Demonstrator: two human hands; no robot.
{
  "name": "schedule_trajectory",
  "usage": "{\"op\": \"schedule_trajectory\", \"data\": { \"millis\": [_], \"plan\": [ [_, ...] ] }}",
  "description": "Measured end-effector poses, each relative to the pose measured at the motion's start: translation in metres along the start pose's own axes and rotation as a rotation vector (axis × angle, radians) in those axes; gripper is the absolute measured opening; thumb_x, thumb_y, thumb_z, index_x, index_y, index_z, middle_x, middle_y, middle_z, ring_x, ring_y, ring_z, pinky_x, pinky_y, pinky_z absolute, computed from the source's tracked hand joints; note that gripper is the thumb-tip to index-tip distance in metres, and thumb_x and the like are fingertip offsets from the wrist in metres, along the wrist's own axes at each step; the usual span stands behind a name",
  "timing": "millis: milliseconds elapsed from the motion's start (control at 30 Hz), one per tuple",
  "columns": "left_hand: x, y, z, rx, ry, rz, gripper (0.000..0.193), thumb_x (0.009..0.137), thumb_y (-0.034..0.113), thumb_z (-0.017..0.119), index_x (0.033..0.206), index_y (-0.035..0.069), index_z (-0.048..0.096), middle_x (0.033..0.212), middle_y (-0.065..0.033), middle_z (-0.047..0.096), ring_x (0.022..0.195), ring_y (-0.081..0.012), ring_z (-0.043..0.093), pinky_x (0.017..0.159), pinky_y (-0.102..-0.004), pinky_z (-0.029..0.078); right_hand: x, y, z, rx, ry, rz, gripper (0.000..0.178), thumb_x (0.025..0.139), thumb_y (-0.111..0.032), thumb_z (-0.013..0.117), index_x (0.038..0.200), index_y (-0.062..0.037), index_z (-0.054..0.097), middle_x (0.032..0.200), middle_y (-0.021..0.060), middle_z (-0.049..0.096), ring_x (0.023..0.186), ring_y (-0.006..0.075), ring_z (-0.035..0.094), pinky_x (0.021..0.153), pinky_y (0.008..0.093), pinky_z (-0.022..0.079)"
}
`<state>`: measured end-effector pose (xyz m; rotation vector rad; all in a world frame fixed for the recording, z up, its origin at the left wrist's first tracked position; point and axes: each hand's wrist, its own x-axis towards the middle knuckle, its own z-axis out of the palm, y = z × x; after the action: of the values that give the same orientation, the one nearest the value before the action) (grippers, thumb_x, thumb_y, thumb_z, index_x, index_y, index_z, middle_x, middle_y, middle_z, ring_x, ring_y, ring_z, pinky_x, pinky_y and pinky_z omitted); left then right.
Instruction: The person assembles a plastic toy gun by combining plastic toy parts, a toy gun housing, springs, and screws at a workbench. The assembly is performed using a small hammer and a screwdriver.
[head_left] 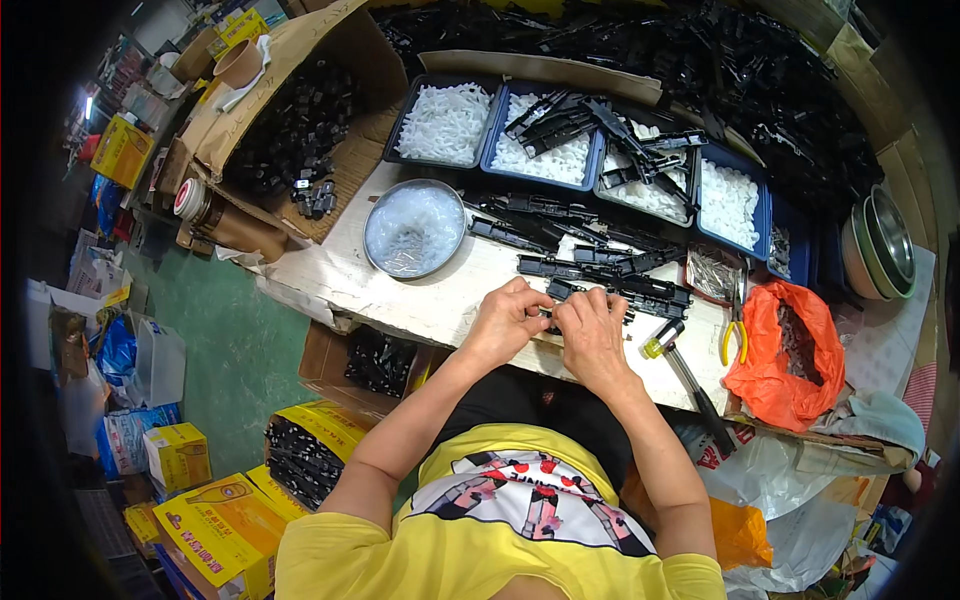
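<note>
At the near edge of the white bench my left hand (503,326) and my right hand (592,335) meet, fingertips almost touching. My left hand's thumb and forefinger are pinched together; what is between them is too small to make out. My right hand's fingers curl down over a black plastic part (560,290), whose near portion they hide. Just beyond and to the right lie more long black plastic assemblies (655,297), spread side by side. A hammer (690,378) with a yellowish head and black handle rests right of my right hand.
A round metal bowl (452,240) of clear bits and pins stands at left. Behind are trays of white plastic pieces (445,125). Yellow-handled pliers (735,340) and an orange bag (768,385) sit at right. A cardboard box (225,140) holds black parts; more black parts (800,130) heap at the back.
</note>
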<state>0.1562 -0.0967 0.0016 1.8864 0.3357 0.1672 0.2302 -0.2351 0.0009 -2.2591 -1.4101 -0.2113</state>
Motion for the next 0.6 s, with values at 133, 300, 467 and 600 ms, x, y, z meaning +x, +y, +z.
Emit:
{"op": "schedule_trajectory", "data": {
  "millis": [133,300,467,600],
  "plan": [
    [0.006,0.01,0.005,0.393,0.0,0.141,0.017,0.068,0.003,0.067,0.085,0.003,0.064,0.074,-0.0079,0.052,0.066,-0.0207,0.055,0.061,-0.0307,0.045,0.001,0.004,-0.01,0.017,-0.018,-0.014,0.011,0.07,-0.004,0.06,0.079,-0.0083,0.055,0.079,0.0034,0.05,0.082,0.0223,0.046,0.077,0.0402,0.03],
    [0.031,0.032,-0.003,0.74,-0.31,0.077,0.02,0.065,0.014,0.071,0.079,0.002,0.062,0.079,-0.0139,0.06,0.076,-0.0318,0.059,0.065,-0.0389,0.046,-0.002,0.034,-0.028,0.102,0.074,0.095,0.009,0.071,-0.009,0.066,0.078,-0.0096,0.06,0.075,0.0003,0.054,0.077,0.0187,0.049,0.073,0.035,0.029],
    [0.081,0.05,0.011,0.507,-0.258,0.259,0.013,0.065,0.013,0.068,0.072,0.002,0.064,0.073,-0.0181,0.062,0.073,-0.0345,0.06,0.066,-0.0418,0.048,-0.02,0.108,-0.061,-0.164,0.201,0.394,0.005,0.074,-0.01,0.063,0.078,-0.0098,0.061,0.078,0.0048,0.058,0.082,0.0227,0.051,0.073,0.0402,0.031],
    [0.142,0.06,0.045,0.639,-0.026,0.299,0.01,0.072,0.013,0.062,0.075,0.004,0.064,0.079,-0.0143,0.058,0.077,-0.034,0.058,0.067,-0.0437,0.045,-0.027,0.147,-0.077,-0.381,0.054,0.594,0.007,0.074,-0.013,0.062,0.08,-0.0087,0.062,0.085,0.0064,0.059,0.088,0.0247,0.05,0.076,0.0435,0.032]
  ]
}}
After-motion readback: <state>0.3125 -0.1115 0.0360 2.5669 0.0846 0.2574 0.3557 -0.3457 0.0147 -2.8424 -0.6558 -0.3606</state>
